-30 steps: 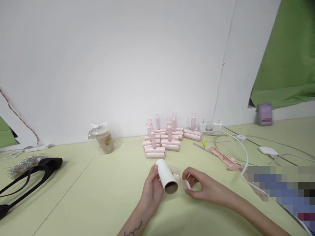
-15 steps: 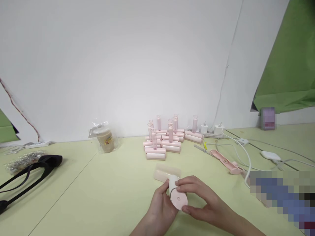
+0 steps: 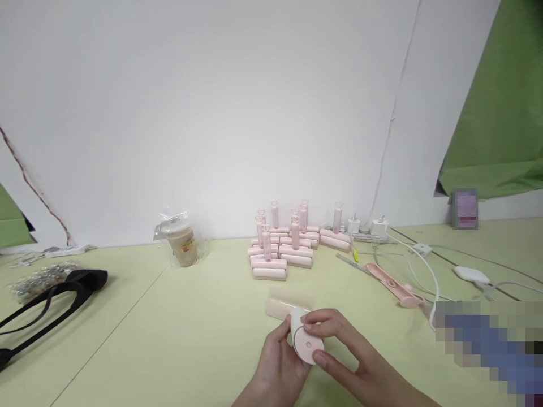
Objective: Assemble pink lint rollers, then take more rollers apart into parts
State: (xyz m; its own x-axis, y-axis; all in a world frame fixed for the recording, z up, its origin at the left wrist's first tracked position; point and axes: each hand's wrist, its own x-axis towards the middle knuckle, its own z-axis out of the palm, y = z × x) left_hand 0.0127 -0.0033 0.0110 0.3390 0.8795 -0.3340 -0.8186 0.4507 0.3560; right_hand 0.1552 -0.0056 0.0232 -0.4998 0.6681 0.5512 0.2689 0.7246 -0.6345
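A white lint roller refill with a pink round end cap (image 3: 306,346) is held between my hands near the front of the table, its end cap facing me. My left hand (image 3: 276,353) is closed around its left side and underside. The fingers and thumb of my right hand (image 3: 345,345) grip the right side, at the edge of the cap. Just behind the refill lies a translucent pale pink cover (image 3: 278,305), partly hidden by it. Farther back stand several pink lint rollers (image 3: 268,269) with upright clear pink handles.
Right of the lint rollers lie scissors (image 3: 350,260), an open pink casing (image 3: 389,284), white cables and chargers (image 3: 379,227). A bagged drink cup (image 3: 183,243) stands at the back left. A black strap-like frame (image 3: 80,282) lies at far left beside a clear bag (image 3: 40,280).
The whole view has shifted slightly, with the table appearing a little lower. Both hands keep their hold on the refill, and its cap has hardly moved.
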